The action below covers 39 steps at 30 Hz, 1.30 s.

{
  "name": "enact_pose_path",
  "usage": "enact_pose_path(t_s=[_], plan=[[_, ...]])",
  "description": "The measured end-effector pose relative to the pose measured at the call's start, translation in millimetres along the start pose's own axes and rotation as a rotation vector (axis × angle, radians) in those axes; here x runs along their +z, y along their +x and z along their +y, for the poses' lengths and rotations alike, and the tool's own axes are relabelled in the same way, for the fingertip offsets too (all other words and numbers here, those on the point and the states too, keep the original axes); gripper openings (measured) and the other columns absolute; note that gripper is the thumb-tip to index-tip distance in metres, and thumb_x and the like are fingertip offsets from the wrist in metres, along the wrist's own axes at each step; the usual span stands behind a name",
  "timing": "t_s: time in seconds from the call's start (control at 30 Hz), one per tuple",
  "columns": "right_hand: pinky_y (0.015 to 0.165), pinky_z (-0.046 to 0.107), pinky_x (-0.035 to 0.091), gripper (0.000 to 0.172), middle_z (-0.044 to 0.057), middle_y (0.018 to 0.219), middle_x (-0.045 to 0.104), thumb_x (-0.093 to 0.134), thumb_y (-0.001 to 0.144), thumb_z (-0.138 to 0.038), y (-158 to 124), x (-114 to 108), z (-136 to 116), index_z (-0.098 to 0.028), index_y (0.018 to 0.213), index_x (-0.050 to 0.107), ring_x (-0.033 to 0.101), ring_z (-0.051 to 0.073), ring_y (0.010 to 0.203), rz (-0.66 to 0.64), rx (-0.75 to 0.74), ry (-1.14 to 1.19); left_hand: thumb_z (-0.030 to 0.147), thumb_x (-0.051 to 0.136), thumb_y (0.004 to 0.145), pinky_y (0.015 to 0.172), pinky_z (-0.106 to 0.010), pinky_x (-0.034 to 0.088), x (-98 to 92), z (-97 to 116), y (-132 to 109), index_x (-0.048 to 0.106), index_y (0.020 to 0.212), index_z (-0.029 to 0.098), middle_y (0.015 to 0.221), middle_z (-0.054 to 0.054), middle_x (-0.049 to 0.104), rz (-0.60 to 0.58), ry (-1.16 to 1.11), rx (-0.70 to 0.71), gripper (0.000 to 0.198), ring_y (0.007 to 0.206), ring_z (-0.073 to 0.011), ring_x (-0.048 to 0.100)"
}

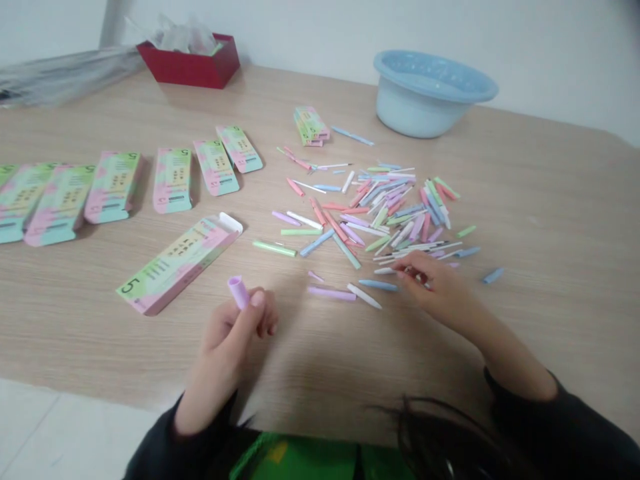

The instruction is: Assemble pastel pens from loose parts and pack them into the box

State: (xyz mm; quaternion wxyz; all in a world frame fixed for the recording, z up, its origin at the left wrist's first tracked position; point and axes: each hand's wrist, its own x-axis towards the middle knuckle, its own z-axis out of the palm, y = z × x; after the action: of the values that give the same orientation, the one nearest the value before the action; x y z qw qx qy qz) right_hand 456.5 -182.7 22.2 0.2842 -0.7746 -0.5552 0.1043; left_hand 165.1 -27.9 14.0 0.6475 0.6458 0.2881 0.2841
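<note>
My left hand (239, 327) is closed around a purple pen tube (239, 291), whose hollow end points up. My right hand (434, 283) bends down at the near edge of a pile of pen parts, its fingers pinched at the end of a white pen part (384, 271). Just left of those fingers lie a blue pen barrel (379, 285), a white pointed barrel (365, 296) and a purple tube (332, 294). Beyond them spreads the heap of pastel barrels, caps and thin white refills (395, 213).
An open-ended pen box (180, 263) lies flat near my left hand. Several similar boxes (173, 179) line the left side, and a small stack (312, 125) sits further back. A blue basin (433, 93) and a red box (193, 63) with plastic bags stand by the wall.
</note>
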Motion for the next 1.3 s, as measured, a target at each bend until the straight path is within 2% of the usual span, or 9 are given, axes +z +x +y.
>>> enact_pose_path(t_s=[0.13,0.2,0.27,0.4,0.57,0.7,0.97,1.13,1.3], plan=[[0.067,0.034,0.051,0.015,0.007,0.090,0.071,0.055,0.093,-0.023,5,-16,19,-0.020,0.095,0.069,0.064,0.020,0.073,0.031,0.023,-0.062,0.048,0.052,0.102,0.068,-0.032,0.043,9.6,1,-1,0.062,0.078,0.022,0.070,0.000,0.056,-0.067,0.150,-0.038,0.036,0.070,-0.0174,0.054],[0.068,0.036,0.051,0.016,0.007,0.091,0.070,0.054,0.092,-0.022,12,-26,29,-0.020,0.095,0.070,0.063,0.020,0.074,0.034,0.012,-0.113,0.046,0.056,0.100,0.061,-0.029,0.045,14.0,0,-1,0.063,0.096,0.024,0.067,0.002,0.056,-0.037,0.112,-0.101,0.023,0.063,-0.0167,0.055],[0.071,0.037,0.051,0.018,0.008,0.092,0.069,0.053,0.090,-0.019,20,-34,37,-0.019,0.096,0.071,0.063,0.021,0.074,0.019,-0.013,-0.159,0.046,0.056,0.099,0.050,-0.026,0.042,17.7,-4,-2,0.060,0.105,0.026,0.062,0.004,0.051,-0.020,0.086,-0.166,0.021,0.054,-0.0154,0.051],[0.080,0.039,0.052,0.023,0.009,0.097,0.068,0.051,0.090,-0.015,41,-42,48,-0.018,0.098,0.073,0.065,0.023,0.085,-0.035,-0.090,-0.188,0.048,0.058,0.097,0.050,-0.025,0.045,23.0,-11,-6,0.066,0.095,0.026,0.069,0.000,0.060,-0.059,0.268,-0.146,0.023,0.061,-0.0175,0.057],[0.092,0.042,0.051,0.028,0.011,0.109,0.065,0.050,0.094,-0.015,72,-31,57,-0.018,0.111,0.073,0.065,0.025,0.100,-0.157,-0.169,-0.210,0.048,0.058,0.094,0.057,-0.028,0.053,27.7,-12,-4,0.070,0.087,0.030,0.075,-0.001,0.070,-0.033,0.436,-0.097,0.023,0.070,-0.0219,0.066],[0.089,0.041,0.052,0.026,0.013,0.105,0.068,0.050,0.094,-0.013,83,-18,58,-0.015,0.102,0.074,0.066,0.026,0.097,-0.260,-0.180,-0.256,0.050,0.060,0.090,0.052,-0.033,0.057,25.2,-18,0,0.073,0.086,0.037,0.075,0.000,0.074,-0.020,0.488,-0.098,0.019,0.067,-0.0270,0.070],[0.090,0.039,0.047,0.024,0.013,0.103,0.067,0.050,0.094,-0.010,99,-18,34,-0.015,0.101,0.073,0.063,0.026,0.097,-0.228,-0.326,-0.256,0.053,0.062,0.082,0.062,-0.041,0.064,16.6,-25,0,0.074,0.089,0.043,0.084,0.000,0.078,0.091,0.541,-0.137,0.017,0.078,-0.0353,0.074],[0.086,0.036,0.044,0.020,0.013,0.098,0.066,0.055,0.093,-0.011,115,-5,27,-0.012,0.091,0.075,0.062,0.024,0.090,-0.335,-0.304,-0.379,0.049,0.066,0.081,0.064,-0.037,0.064,10.0,-27,1,0.075,0.090,0.039,0.083,-0.001,0.078,0.010,0.529,-0.148,0.016,0.079,-0.0333,0.075],[0.084,0.037,0.043,0.022,0.015,0.101,0.067,0.053,0.092,-0.009,118,6,27,-0.010,0.089,0.075,0.063,0.025,0.091,-0.351,-0.278,-0.483,0.050,0.063,0.086,0.067,-0.033,0.061,11.7,-18,5,0.074,0.089,0.034,0.081,-0.003,0.076,-0.015,0.504,-0.174,0.020,0.075,-0.0292,0.072]])
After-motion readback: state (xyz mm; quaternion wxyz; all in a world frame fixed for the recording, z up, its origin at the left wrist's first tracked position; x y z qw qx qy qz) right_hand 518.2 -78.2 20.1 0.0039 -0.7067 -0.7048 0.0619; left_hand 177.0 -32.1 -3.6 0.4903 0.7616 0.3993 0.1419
